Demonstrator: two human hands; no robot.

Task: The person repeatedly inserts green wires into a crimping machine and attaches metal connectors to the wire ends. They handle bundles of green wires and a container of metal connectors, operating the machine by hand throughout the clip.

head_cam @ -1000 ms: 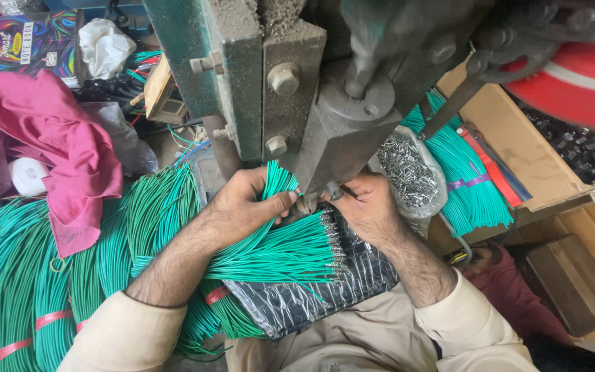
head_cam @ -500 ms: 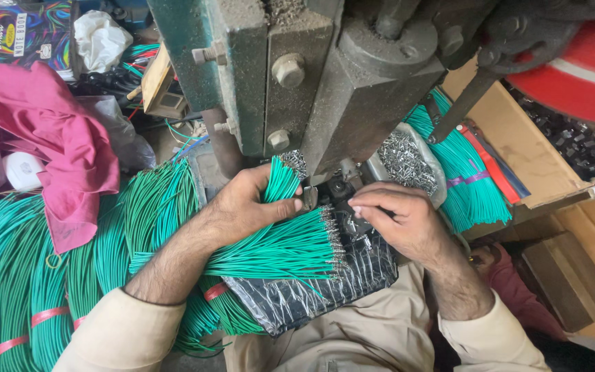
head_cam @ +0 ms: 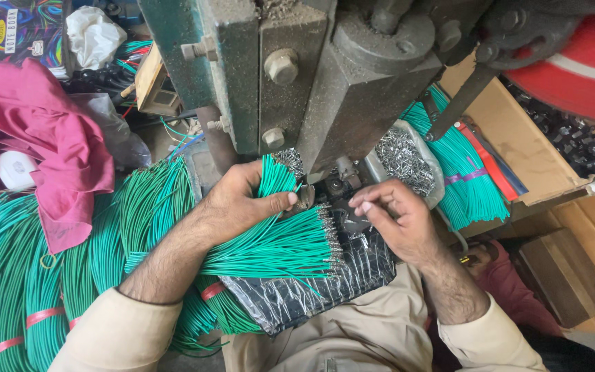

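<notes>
Green insulated wires with metal terminal tips, one fanned bundle clamped in the left hand just under the grey-green steel press.
Right hand pinches its fingertips narrowly beside the die; whether it holds a terminal I cannot tell. Crimping looks under way; next calls for seating one tip. Two hands, one press, one bag of loose terminals.

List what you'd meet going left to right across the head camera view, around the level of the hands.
Magenta cloth → left hand gripping a bundle of green wires → right hand → bag of small metal terminals → cardboard box.
</notes>
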